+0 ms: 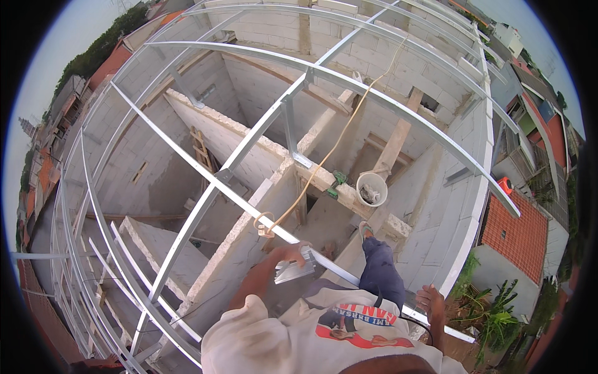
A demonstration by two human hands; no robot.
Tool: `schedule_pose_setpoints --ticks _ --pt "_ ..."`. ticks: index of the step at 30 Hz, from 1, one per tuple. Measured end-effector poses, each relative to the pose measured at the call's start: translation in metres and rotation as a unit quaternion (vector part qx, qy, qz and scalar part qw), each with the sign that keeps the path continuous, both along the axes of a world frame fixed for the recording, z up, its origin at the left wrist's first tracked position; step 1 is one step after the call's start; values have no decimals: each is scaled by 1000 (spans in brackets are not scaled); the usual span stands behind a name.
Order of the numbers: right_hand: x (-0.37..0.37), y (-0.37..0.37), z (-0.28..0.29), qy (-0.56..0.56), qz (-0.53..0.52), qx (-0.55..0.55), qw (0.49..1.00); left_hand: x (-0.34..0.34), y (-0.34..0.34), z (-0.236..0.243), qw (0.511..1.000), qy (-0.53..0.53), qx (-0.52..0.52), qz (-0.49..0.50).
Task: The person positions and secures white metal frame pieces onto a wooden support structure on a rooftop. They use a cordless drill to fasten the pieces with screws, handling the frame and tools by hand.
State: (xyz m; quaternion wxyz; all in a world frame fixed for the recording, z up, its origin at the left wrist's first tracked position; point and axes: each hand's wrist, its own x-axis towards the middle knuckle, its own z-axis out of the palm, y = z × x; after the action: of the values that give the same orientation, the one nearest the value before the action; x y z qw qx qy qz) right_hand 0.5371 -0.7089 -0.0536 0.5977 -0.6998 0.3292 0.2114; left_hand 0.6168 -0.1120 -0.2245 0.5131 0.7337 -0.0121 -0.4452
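Observation:
My left hand (290,252) is closed around short pieces of ribbed silver metal channel (294,269), beside a long steel roof bar (249,207) that crosses in front of me. How many pieces it holds I cannot make out. To the right, my right hand (430,302) is raised just above the lower end of that bar, its fingers loosely bent and apart, with nothing visible in them. A yellow extension cord (349,124) hangs over the frame, and its pale socket end (265,230) rests by the bar near my left hand.
A green power drill (337,183) lies on the block wall top (322,177), next to a white bucket (372,187) with grey residue. My foot (364,229) is near this wall. Deep rooms open beneath the steel frame. An orange-red tape measure (505,185) sits at a rafter's end.

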Motion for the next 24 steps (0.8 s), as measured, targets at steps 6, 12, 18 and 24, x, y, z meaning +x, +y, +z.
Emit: schedule_pose_setpoints --ticks 6,12,18,24 --pt "166 -10 -13 -12 142 -49 989 0 -7 20 997 28 63 15" --pt "493 38 -58 -287 416 -265 821 13 -27 67 974 125 177 60" --pt "766 132 -87 -482 402 -469 622 38 -58 101 900 227 301 219" --pt "909 183 -139 -297 521 -467 649 47 -64 91 872 271 306 270"
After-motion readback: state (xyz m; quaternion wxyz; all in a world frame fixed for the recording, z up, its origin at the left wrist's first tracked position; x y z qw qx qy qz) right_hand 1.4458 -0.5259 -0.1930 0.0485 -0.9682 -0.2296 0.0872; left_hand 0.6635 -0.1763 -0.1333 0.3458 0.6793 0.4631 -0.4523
